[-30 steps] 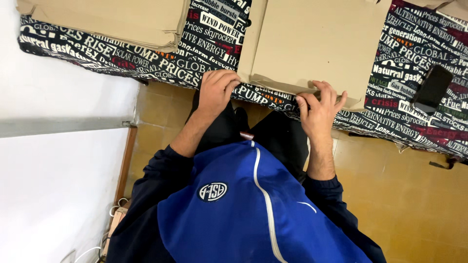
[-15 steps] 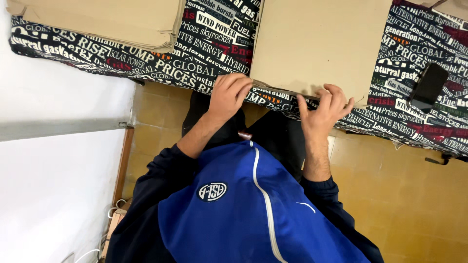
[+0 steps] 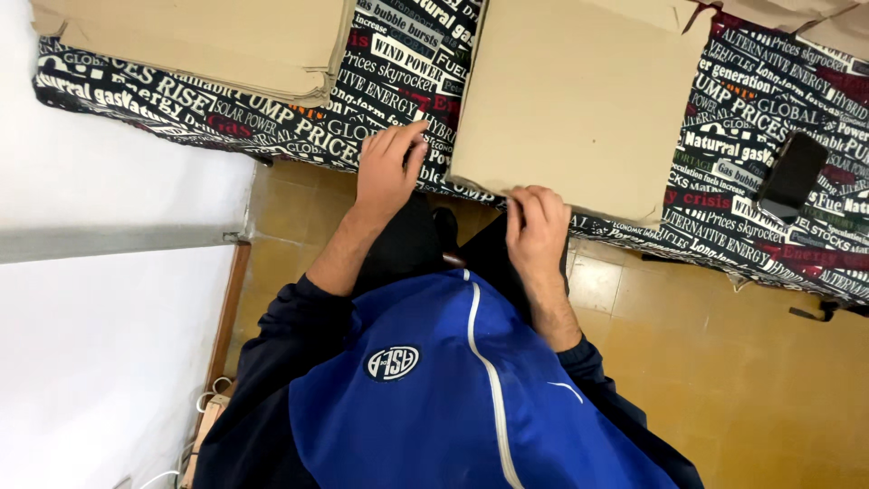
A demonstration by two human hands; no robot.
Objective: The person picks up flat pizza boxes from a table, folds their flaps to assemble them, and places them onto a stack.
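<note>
Resting on the printed tablecloth (image 3: 272,127), left hand (image 3: 387,172) lay flat, fingers loosely spread, right hand (image 3: 536,231) curled, fingertips pinching the near edge of the cardboard sheet (image 3: 579,100) (table centre), dark phone (image 3: 793,174) well apart.

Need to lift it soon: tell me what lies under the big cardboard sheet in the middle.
The cardboard sheet lies on a printed black tablecloth, which shows all around it. The right hand touches its near edge. Whatever else lies beneath is covered.
</note>
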